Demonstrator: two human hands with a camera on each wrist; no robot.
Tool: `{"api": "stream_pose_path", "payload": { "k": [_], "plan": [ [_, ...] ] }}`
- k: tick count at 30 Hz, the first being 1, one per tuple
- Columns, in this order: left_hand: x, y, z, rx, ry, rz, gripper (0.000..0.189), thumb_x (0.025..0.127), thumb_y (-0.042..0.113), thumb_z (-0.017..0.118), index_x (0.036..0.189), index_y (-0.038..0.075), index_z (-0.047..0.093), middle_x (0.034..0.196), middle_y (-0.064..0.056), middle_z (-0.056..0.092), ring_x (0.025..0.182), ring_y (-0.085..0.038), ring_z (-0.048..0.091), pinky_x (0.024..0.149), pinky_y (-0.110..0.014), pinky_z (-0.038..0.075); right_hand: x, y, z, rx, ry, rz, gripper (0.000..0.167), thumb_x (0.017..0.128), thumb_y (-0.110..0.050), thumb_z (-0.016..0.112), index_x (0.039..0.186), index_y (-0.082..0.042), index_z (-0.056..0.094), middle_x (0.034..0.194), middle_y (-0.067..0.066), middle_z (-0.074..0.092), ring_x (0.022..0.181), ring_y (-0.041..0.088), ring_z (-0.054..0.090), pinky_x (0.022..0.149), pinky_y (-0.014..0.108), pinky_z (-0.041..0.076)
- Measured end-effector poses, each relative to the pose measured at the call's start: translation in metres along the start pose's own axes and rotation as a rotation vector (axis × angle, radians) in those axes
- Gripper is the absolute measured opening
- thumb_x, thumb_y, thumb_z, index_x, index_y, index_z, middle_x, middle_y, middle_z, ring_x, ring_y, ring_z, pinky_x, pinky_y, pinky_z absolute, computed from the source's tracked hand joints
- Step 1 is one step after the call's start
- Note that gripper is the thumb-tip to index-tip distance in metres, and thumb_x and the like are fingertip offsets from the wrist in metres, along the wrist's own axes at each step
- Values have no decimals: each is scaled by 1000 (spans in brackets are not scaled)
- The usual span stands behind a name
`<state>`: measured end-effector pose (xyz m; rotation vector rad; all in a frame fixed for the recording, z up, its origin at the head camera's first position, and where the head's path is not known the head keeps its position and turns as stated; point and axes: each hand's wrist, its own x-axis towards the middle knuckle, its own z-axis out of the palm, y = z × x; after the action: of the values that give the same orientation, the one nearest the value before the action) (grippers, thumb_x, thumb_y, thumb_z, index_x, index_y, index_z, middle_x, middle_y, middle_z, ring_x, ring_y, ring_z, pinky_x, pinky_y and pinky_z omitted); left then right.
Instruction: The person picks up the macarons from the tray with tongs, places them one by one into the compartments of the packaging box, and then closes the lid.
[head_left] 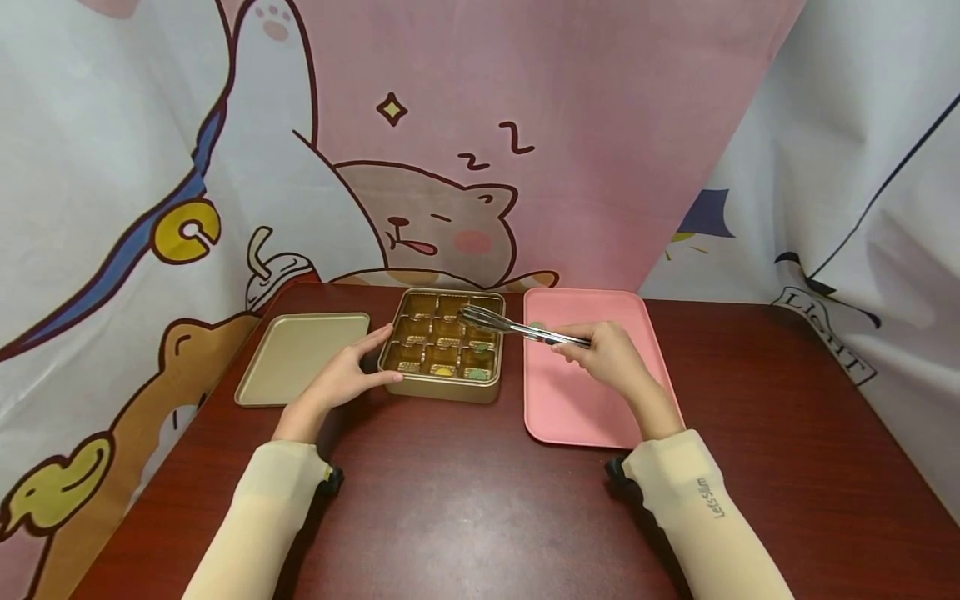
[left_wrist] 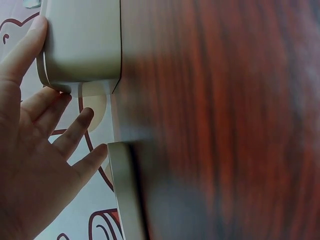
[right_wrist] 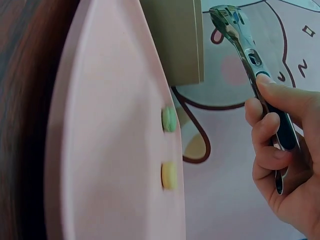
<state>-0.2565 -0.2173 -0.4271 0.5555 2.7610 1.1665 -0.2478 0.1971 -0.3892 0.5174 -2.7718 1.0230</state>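
A gold tin [head_left: 442, 388] with a divided insert stands mid-table. Green macarons [head_left: 477, 374] sit in its right column, front and middle, and a yellow macaron [head_left: 444, 372] in the front middle compartment. My left hand [head_left: 347, 377] touches the tin's left side and front corner with spread, fairly straight fingers. My right hand [head_left: 611, 358] grips metal tongs [head_left: 517, 328] by the handle, their tips over the tin's back part. Whether the tips hold anything cannot be told. On the pink tray [head_left: 581, 408] lie a green macaron [right_wrist: 169, 119] and a yellow macaron [right_wrist: 170, 175].
Left of the tin lies a flat gold lid [head_left: 300, 358], close to my left hand. The pink tray sits right of the tin, under my right hand. A printed cloth [head_left: 585, 167] hangs behind the dark wooden table [head_left: 480, 500].
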Motion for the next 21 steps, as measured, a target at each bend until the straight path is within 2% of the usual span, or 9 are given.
{"api": "stream_pose_path", "payload": {
  "k": [5, 14, 21],
  "plan": [
    [0, -1, 0, 20, 2, 0, 90, 85, 35, 80, 157, 11, 32, 165, -10, 28, 152, -39, 23, 119, -62, 23, 3, -9, 9, -5, 1, -30, 30, 88, -21, 77, 117, -16, 77, 66, 5, 71, 55, 8, 53, 52, 24, 41],
    [-1, 0, 0, 5, 1, 1, 89, 85, 33, 79, 157, 11, 32, 165, -8, 27, 152, -38, 23, 119, -61, 23, 5, -15, 17, -3, -2, -26, 28, 86, -21, 78, 113, -13, 78, 64, 0, 70, 51, 6, 50, 49, 24, 39],
    [0, -1, 1, 5, 4, 1, 89, 85, 33, 79, 157, 11, 32, 165, -10, 28, 152, -38, 23, 119, -62, 23, 6, -18, 21, 32, -16, -38, 29, 86, -20, 78, 113, -12, 78, 66, 3, 72, 54, 5, 54, 51, 23, 42]
  ]
}}
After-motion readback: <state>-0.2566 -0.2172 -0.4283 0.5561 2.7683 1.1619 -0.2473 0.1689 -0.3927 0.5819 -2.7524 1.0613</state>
